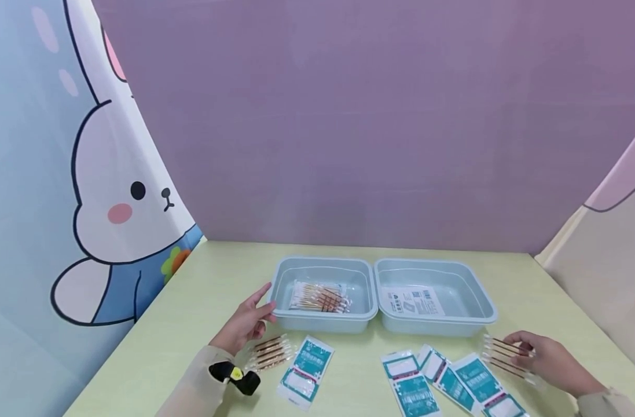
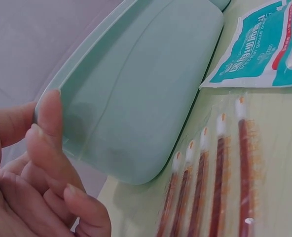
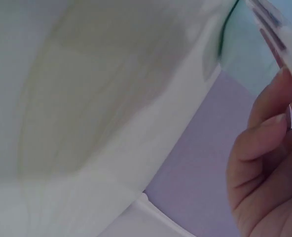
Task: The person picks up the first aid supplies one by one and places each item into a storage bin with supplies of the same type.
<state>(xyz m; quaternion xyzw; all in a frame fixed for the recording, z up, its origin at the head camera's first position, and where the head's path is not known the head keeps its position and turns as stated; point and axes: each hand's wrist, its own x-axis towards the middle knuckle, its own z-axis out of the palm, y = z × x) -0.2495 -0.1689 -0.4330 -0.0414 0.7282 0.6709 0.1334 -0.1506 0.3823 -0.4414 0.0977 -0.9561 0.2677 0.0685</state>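
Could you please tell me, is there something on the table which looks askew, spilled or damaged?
I see no spill or damage. Only slightly untidy: the three packets near the right hand, lying at uneven angles, and the swabs in the left tray, lying across each other.
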